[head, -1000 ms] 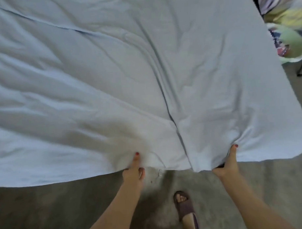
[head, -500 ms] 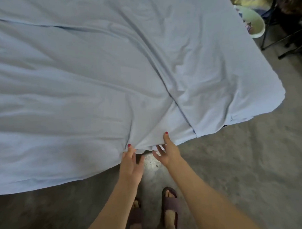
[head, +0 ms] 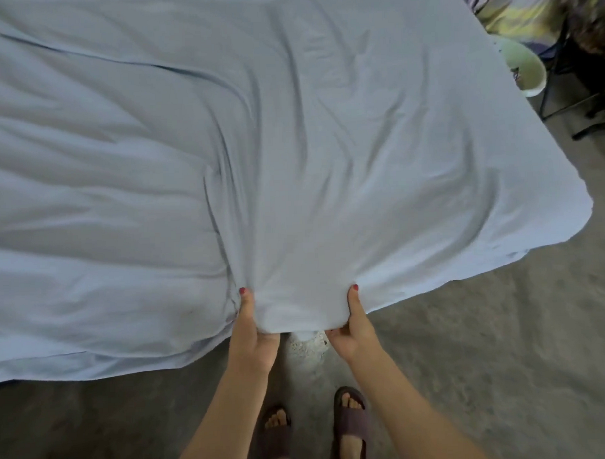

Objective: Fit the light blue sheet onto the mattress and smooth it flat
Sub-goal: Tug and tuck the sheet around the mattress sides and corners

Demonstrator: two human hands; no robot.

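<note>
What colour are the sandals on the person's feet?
Dark purple-brown sandals, seen in the head view, on the grey floor.

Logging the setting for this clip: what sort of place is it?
Probably a plain bedroom or sleeping area at home: a light blue sheet spread over a bed, bare concrete floor, and a pale green chair with bedding or clothes heaped beside it.

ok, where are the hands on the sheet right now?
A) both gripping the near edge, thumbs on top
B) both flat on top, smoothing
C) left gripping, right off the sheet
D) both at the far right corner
A: the left hand and the right hand each grip the near edge of the sheet, thumbs on top and the fingers curled under the hem.
</note>
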